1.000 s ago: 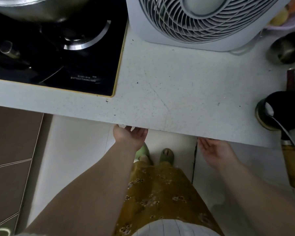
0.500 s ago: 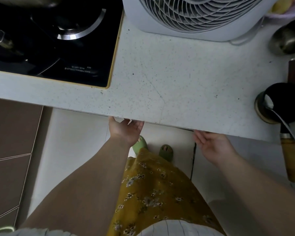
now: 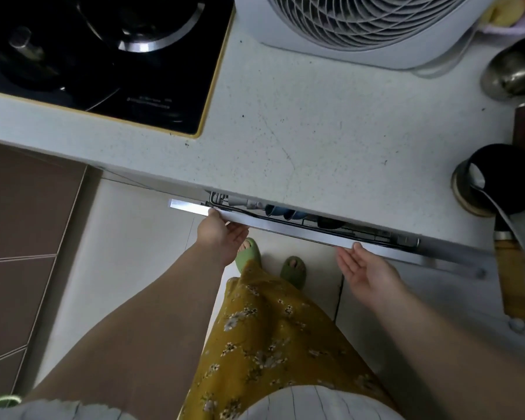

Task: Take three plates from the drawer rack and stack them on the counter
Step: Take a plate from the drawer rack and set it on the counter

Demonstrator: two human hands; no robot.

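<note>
Since the earlier frame the drawer (image 3: 285,227) has slid out a little from under the counter (image 3: 315,131), where before only the counter's edge showed above both hands. Its front is a long, flat, pale strip with a bright metallic sheen, slightly blurred. In the narrow gap behind it lies the rack (image 3: 340,230), thin dark wire with a chrome tube bent at its left corner; a few blue rounded dish edges (image 3: 281,212) show between the wires, but whether they are plates or bowls cannot be told. The left hand (image 3: 220,236) grips the drawer front near its left end, thumb on top of the strip and fingers curled beneath it. The right hand (image 3: 365,271) is open, palm up, fingers straight and together, its fingertips just at the lower edge of the strip; whether they touch it is unclear. The counter is pale speckled stone, matte, with a faint hairline crack, and no plates rest on it. On it sit a glossy black glass hob (image 3: 103,65) with a yellow rim, a white fan (image 3: 367,22) with curved grille ribs, a dull steel cup (image 3: 512,71), and a dark round pot (image 3: 494,180) holding a shiny spoon (image 3: 485,192).
</note>
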